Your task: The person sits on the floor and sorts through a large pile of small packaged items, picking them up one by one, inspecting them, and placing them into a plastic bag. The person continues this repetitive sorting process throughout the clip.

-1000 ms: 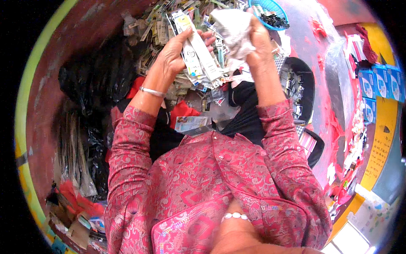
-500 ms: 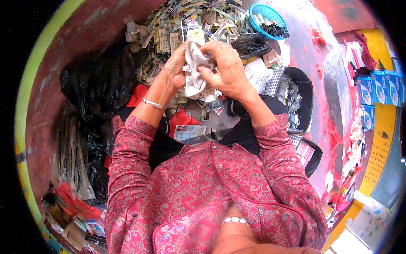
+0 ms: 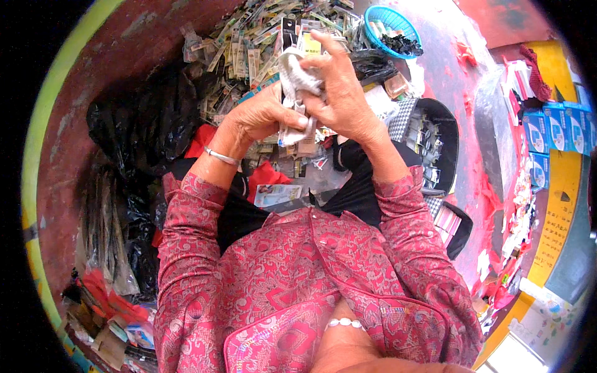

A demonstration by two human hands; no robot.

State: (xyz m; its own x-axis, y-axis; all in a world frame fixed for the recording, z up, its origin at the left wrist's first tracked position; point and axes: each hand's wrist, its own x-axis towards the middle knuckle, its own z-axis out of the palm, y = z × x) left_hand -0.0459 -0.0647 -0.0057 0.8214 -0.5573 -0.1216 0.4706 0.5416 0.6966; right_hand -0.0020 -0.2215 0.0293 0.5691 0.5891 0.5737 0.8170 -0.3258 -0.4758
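Cloth [image 3: 300, 81] (white, crumpled) is gripped by left hand [image 3: 264, 113] and right hand [image 3: 343, 96]; packets [image 3: 241, 61] pile beyond the cloth, basket [image 3: 398, 15] to its far right.

One left hand [image 3: 261, 115], one right hand [image 3: 342, 102], one white cloth [image 3: 298, 78], one blue basket [image 3: 371, 38] and two houndstooth-patterned cases [image 3: 403, 118] counted. Heaped small packets [image 3: 249, 59]: too numerous to count.

The crumpled white cloth [image 3: 298, 78] I hold looks matt and finely textured, while the narrow silver-coloured bangle [image 3: 222, 156] I wear has a smooth metallic shine. My crimson patterned jacket [image 3: 286, 267] is woven fabric with a slight sheen. Nearby, the wrinkled black plastic bag [image 3: 140, 121] looks glossy, and the round blue latticed basket [image 3: 374, 41] appears to be plastic.
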